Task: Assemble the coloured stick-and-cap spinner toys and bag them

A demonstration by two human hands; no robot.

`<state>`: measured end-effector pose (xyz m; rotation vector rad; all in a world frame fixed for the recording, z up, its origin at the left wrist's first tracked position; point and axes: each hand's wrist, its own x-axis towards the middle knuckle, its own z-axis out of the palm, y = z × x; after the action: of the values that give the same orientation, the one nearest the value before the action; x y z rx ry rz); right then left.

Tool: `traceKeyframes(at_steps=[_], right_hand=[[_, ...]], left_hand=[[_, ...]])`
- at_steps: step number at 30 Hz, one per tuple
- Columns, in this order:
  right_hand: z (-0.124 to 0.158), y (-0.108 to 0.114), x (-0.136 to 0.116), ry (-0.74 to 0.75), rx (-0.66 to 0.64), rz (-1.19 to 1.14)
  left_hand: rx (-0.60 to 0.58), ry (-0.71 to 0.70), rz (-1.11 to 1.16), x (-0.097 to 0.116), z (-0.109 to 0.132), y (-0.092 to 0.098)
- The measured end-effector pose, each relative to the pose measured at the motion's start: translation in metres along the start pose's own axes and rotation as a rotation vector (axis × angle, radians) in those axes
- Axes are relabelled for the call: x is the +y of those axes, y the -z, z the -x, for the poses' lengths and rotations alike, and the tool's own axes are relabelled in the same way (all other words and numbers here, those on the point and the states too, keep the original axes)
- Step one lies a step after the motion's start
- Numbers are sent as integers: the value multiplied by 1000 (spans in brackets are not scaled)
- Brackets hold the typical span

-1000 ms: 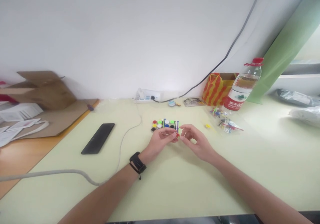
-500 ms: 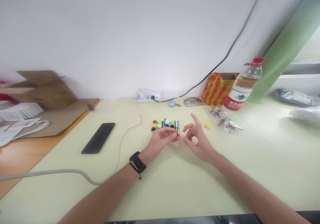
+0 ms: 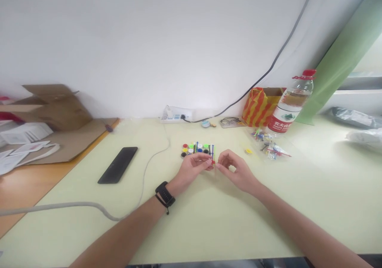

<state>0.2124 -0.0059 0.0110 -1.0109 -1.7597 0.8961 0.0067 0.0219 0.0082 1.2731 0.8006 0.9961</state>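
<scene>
My left hand (image 3: 195,166), wearing a black wristband (image 3: 164,194), pinches a small red plastic piece (image 3: 213,162) between thumb and fingers. From that piece a thin reddish stick (image 3: 215,174) points down, faint and blurred. My right hand (image 3: 235,168) is beside it on the right, fingers curled in and thumb tip close to the red piece. Whether anything sits between its fingertips is too small to see. Just behind my left hand lie rows of small coloured discs (image 3: 191,151), red, green, yellow, white, blue and black, along with thin coloured sticks (image 3: 213,151).
A yellow disc (image 3: 248,151) and a clear bag of small plastic parts (image 3: 271,148) lie to the right, by a large water bottle (image 3: 285,112). A black phone (image 3: 117,165) and grey cable (image 3: 89,205) are left. Glasses (image 3: 231,121) and a power strip (image 3: 176,114) line the wall.
My right hand has curled its raised index finger down and come closer to the red piece. The reddish stick, sharp before, is now blurred. My left hand keeps its pinch.
</scene>
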Motion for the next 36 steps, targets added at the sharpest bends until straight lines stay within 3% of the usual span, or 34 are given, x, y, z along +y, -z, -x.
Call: traceKeyframes(at_steps=[9, 18, 22, 25, 29, 36], right_hand=[[1, -2, 4, 47, -9, 18], [9, 3, 10, 228, 36, 327], [6, 6, 6, 46, 6, 403], [3, 7, 3, -60, 5, 325], [2, 4, -2, 13, -20, 142], [2, -2, -3, 32, -44, 62]], left_hand=[[-7, 1, 18, 0, 0, 0], [15, 42, -2, -3, -1, 2], [16, 55, -7, -3, -1, 2], [26, 63, -9, -2, -1, 2], [39, 48, -2, -2, -1, 1], [1, 44, 1, 0, 0, 0]])
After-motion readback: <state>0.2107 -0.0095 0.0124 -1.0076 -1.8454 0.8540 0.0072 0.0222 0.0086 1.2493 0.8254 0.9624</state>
